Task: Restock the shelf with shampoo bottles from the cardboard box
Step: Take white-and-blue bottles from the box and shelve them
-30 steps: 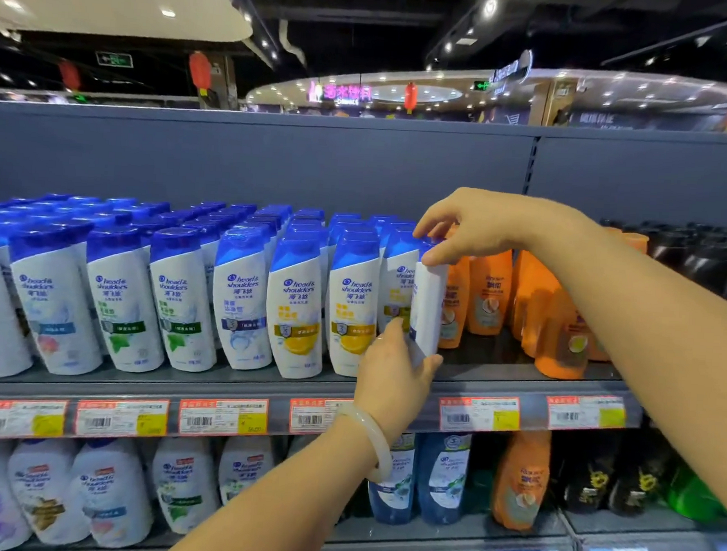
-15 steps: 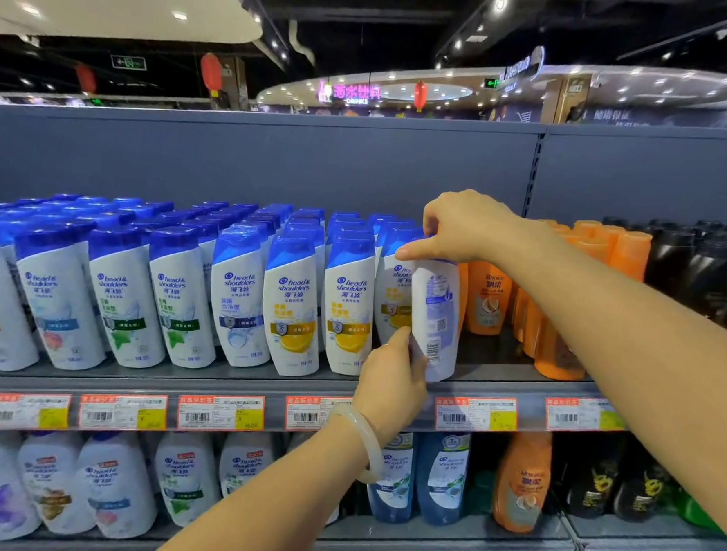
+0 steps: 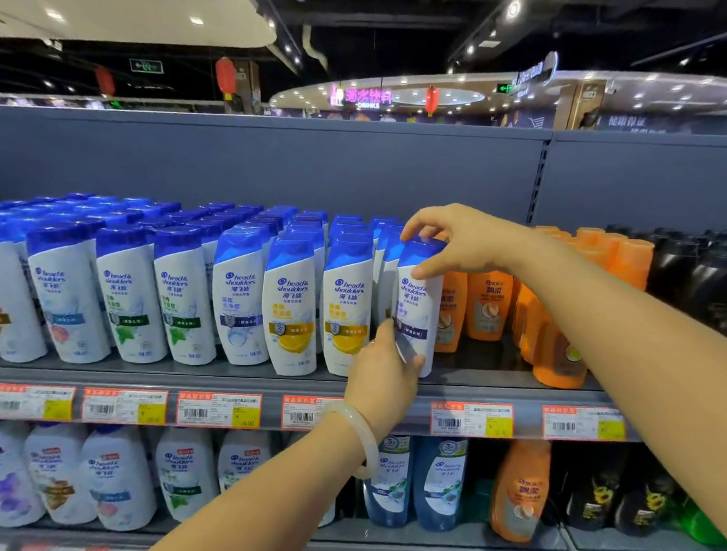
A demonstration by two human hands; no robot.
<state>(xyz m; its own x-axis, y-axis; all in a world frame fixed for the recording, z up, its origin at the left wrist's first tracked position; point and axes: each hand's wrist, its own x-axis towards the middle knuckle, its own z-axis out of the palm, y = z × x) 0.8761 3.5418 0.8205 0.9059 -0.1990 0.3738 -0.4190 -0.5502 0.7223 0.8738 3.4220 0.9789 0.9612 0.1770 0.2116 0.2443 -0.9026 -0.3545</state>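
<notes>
Bottle [image 3: 416, 308] at the right end of the white-and-blue front row now faces out: 1 second ago it stood edge-on to the camera, half a second ago its back label showed, and now the front label reads forward like its neighbours. Right hand [image 3: 462, 241] pinches the blue cap from above, thumb on the near side, fingers curled over the top. Left hand [image 3: 383, 374] holds the lower body, fingers wrapped round the base, which sits on or just above the top shelf [image 3: 495, 387]; contact with the shelf is hidden by the hand.

Judging from this, the turn is done and the bottle is squared up in its slot, touching or just beside the next white bottle and near the orange bottles [image 3: 485, 308] on its right. What remains for this one is likely only letting go. The cardboard box is not in view, so how many bottles are left to stock cannot be told.
</notes>
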